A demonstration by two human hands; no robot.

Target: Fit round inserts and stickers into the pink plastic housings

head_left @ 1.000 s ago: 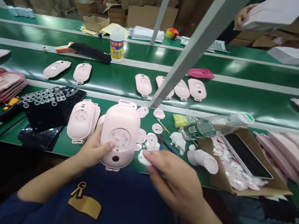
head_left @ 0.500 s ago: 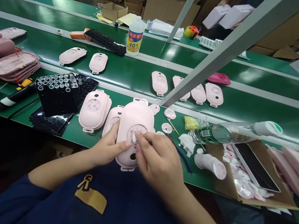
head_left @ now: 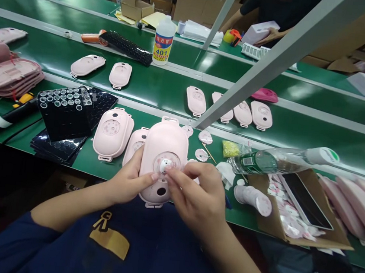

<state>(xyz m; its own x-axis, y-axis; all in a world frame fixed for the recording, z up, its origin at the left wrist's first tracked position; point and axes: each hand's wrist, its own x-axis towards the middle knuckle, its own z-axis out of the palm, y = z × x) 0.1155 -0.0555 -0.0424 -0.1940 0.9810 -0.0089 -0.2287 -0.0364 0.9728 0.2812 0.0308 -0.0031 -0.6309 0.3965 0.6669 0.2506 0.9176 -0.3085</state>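
Pink case lies between left hand, clasping it, and right hand, pinching white ornament.

Head camera, looking forward and down!
We're up at the wearer's head: navy shirt right below, left hand and right hand close in near centre, green workbench slanting across, cardboard boxes farthest, up top.

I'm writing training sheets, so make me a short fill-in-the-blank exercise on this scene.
The left hand grips a case coloured ____.
The right hand touches a small piece coloured mainly ____.
The upright bottle bears the number ____.
The clear bottle is lying on its ____.

Missing words: pink; white; 401; side.
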